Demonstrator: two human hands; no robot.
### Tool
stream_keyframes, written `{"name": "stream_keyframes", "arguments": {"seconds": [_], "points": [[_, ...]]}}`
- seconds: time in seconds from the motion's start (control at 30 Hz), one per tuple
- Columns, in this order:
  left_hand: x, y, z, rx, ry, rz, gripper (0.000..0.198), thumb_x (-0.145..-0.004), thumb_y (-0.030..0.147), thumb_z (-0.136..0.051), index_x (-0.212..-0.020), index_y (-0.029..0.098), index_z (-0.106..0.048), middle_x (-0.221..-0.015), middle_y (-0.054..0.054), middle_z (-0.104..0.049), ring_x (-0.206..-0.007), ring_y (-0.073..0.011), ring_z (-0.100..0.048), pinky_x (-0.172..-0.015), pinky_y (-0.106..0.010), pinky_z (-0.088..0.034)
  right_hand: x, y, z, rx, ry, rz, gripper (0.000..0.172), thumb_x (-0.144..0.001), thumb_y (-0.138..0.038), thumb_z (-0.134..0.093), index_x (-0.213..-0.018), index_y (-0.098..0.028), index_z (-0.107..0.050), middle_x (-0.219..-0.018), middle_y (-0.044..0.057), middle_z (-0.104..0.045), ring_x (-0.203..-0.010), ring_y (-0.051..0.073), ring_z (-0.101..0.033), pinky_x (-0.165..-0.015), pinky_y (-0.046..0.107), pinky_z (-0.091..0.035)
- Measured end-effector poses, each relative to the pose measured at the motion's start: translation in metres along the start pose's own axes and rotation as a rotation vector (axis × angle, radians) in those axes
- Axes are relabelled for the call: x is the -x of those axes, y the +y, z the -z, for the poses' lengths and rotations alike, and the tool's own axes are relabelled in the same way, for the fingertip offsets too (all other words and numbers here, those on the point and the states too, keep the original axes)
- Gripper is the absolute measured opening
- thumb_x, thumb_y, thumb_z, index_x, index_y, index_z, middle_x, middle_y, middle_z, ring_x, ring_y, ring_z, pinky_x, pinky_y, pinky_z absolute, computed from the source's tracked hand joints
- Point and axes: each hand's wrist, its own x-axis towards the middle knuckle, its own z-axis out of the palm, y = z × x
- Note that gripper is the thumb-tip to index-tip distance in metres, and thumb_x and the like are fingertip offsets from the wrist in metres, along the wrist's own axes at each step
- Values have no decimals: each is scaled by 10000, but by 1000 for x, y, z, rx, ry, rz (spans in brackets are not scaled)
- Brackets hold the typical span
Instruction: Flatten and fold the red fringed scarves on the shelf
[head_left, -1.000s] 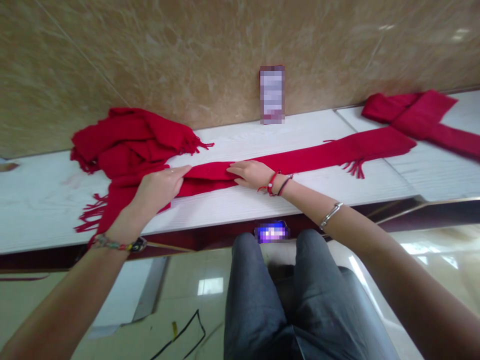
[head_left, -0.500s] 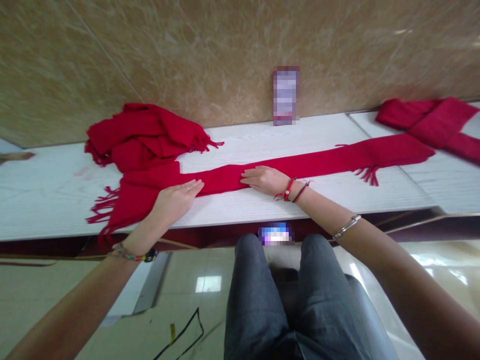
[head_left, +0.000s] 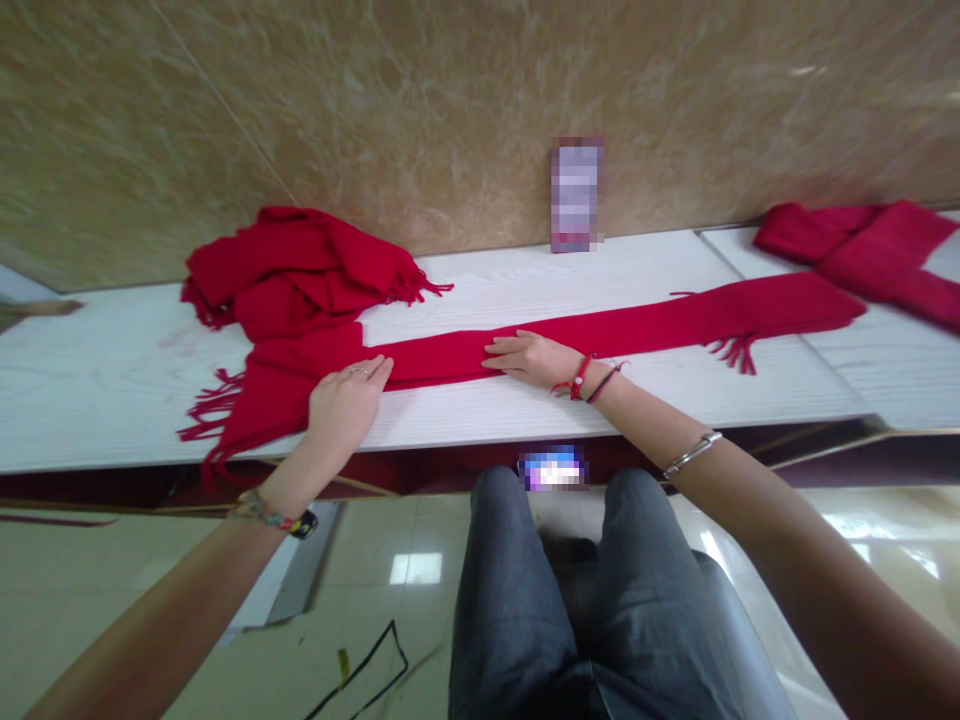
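A long red scarf [head_left: 442, 362] lies folded into a narrow strip across the white table, its left part wider and fringed at the end. My left hand [head_left: 347, 402] rests on the scarf where the wide part meets the strip, fingers stretched out and pressing on the cloth. Farther right, my right hand [head_left: 534, 360] lies flat on the strip with its fingers extended. Cloth under both palms is hidden. Behind my left hand, a crumpled heap of red fringed cloth [head_left: 292, 265] touches or joins the scarf; I cannot tell which.
Another folded red scarf [head_left: 862, 245] lies at the right, by the strip's far end. A blurred-out upright card-like object [head_left: 576, 195] leans against the marbled wall [head_left: 450, 110]. The white table [head_left: 480, 415] has its front edge just before my knees. A dark strap [head_left: 367, 660] lies on the floor.
My left hand has drawn back slightly to the left along the scarf, fingers a little more bent. My right hand has stayed on the same spot.
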Motion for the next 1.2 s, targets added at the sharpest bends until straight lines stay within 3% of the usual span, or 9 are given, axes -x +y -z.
{"name": "stream_keyframes", "arguments": {"seconds": [0.17,0.33,0.5,0.67,0.83,0.97,1.07,1.2], "points": [[-11,6,14,-17,69,-129,448,-889,127,-268,-1185,141,-604,-1139,-159,-630,-1039,-295,-574,-782,-435,-423,0,-2,3,-35,19,-53,351,-902,-139,-428,-1204,-189,-601,-1283,105,-567,-1253,213,-457,-995,437,-398],[-16,-4,27,26,93,-157,405,-869,154,-326,-1123,173,-642,-997,-148,-635,-950,-293,-581,-792,-440,-386,1,-1,6,-118,60,-70,333,-900,-155,-442,-1171,-219,-626,-1256,69,-592,-1236,180,-475,-1014,400,-392],[-11,-3,23,-19,-46,-309,446,-839,114,-332,-1146,204,-642,-984,-128,-624,-897,-257,-589,-750,-392,-408,2,1,6,-144,68,-36,310,-859,-141,-493,-1102,-207,-674,-1235,78,-605,-1236,198,-476,-1019,388,-394],[-12,-2,19,-51,-85,-283,471,-827,109,-332,-1206,169,-605,-1017,-136,-626,-892,-259,-601,-766,-397,-407,3,-1,6,-100,94,-13,314,-849,-139,-476,-1073,-198,-688,-1205,76,-627,-1177,195,-532,-1013,392,-403],[-29,9,28,170,-38,-216,382,-841,243,-380,-1087,198,-668,-1143,-99,-623,-1036,-258,-577,-928,-445,-359,3,-1,6,-79,132,50,287,-854,-236,-506,-1070,-165,-680,-1207,100,-623,-1184,202,-521,-1009,390,-398],[-45,43,27,330,14,-267,473,-929,288,-245,-1308,153,-494,-1401,-109,-439,-1283,-238,-400,-1052,-441,-283,2,-5,6,-28,147,-83,338,-881,-237,-467,-1169,-152,-623,-1268,129,-575,-1234,251,-470,-992,483,-376],[-48,63,19,365,-129,-227,510,-947,326,-216,-1423,173,-316,-1515,-94,-231,-1390,-279,-196,-1070,-552,-218,2,-9,8,9,83,-198,374,-881,-176,-427,-1210,-126,-595,-1311,150,-534,-1244,261,-458,-1004,486,-354],[-45,67,16,388,-268,-135,530,-949,350,-205,-1459,206,-213,-1531,-75,-171,-1403,-306,-131,-1045,-637,-188,3,-10,12,24,75,-284,408,-859,-128,-419,-1237,-130,-573,-1336,135,-514,-1272,231,-428,-1057,459,-305]]}}
